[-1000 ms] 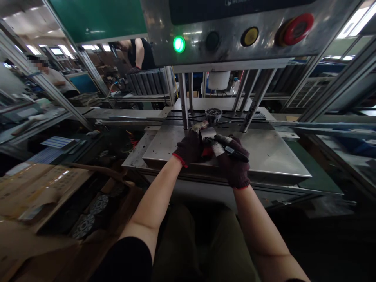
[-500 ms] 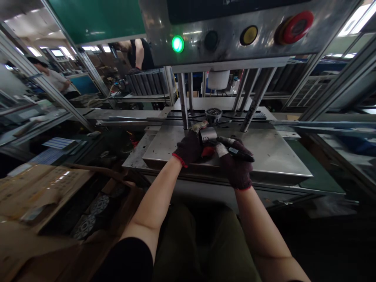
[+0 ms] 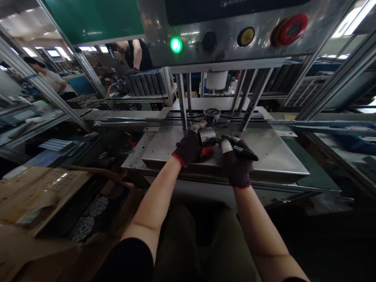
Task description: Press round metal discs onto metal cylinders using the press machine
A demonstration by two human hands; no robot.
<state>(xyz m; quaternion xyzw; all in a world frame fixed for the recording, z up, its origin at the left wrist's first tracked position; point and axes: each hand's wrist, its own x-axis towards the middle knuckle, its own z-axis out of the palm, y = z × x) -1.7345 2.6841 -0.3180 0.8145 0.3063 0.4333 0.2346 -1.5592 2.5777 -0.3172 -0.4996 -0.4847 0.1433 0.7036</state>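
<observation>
Starting at the near left, you have a cardboard box [image 3: 44, 190], with round slotted parts [image 3: 98, 206] just right of its flap, well apart from your work. Next, your gloved left hand [image 3: 188, 148] is wrapped about the left end of a metal cylinder [image 3: 207, 136], its grip pinching the wall; the cylinder lies on its side over the near part of the steel desk [image 3: 273, 156], dark scrawl facing you, and whether its underside touches the metal you cannot tell from here. If that grip slackens, the smooth, curved piece could roll, and any line being drawn would skid. Beyond it, on the far side between the steel posts [image 3: 182, 102], sits a round part [image 3: 212, 114] below a white press head [image 3: 216, 80]; should your left fingers stray that way while the press is live, they could be caught. To the right, your right hand [image 3: 239, 166] pinches a dark pen [image 3: 247, 153] between thumb and fingers, its tip at or just beside the cylinder's right end. Bulky gloves and the white tape [image 3: 226, 146] on one finger may dull your touch, so the pen could twist, and a brushing finger could smear the marks.
</observation>
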